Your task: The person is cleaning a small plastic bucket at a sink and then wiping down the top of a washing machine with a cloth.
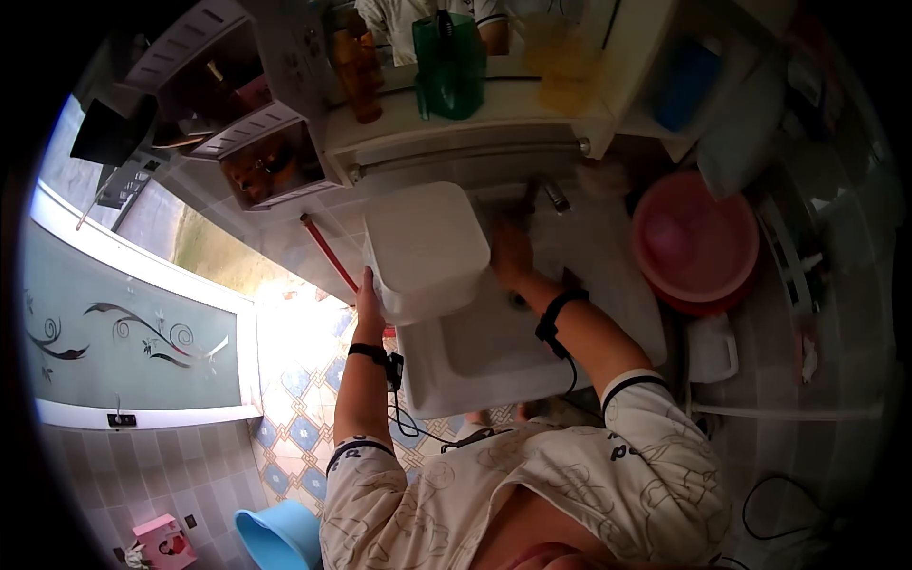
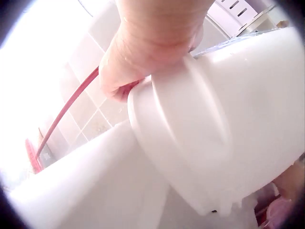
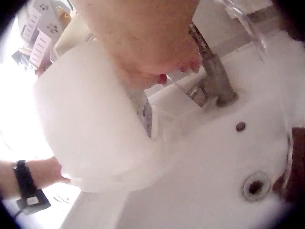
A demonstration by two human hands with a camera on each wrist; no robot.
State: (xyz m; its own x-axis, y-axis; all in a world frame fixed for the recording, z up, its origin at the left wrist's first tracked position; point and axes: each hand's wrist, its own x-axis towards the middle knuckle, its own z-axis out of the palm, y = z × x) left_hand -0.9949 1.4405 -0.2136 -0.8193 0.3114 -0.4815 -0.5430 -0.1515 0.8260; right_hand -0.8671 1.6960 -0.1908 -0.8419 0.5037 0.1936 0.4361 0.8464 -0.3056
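A white, square-cornered plastic tub (image 1: 427, 223) is lying between the hands, over the left side of the white ceramic sink (image 1: 532, 385); the left hand (image 1: 368, 302) is gripping its left side by the rim, fingers curling round the edge; the right hand (image 1: 513, 255) is bending its fingers close by the tub's right side, though whether they are pinching it I cannot tell; the left is plainly the nearer, touching; beyond the right hand, a metal tap (image 1: 554, 195) is standing.
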